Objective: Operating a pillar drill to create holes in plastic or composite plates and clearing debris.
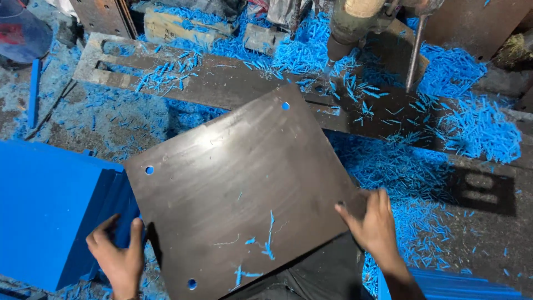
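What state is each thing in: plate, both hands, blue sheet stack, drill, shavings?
Dark square plate: tilted, held at two edges, three corner holes visible, a few blue shavings on it.
Left hand: gripping the plate's lower left edge.
Right hand: gripping the plate's right corner.
Blue sheet stack: piled at left.
Drill bit: raised over the slotted table.
Blue shavings: scattered everywhere.

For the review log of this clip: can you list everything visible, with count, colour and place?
Square plate: one, dark grey, corner holes, centre, held tilted.
Blue sheets: a stack, blue, left, under the plate's edge.
Plastic shavings: many, blue, scattered over bench and floor.
Long slotted bar: one, dark metal, across the top.
Drill spindle: one, grey, top centre.
Metal rod: one, upright, top right.
Left hand: gripping the plate's lower left edge.
Right hand: gripping the plate's right corner.
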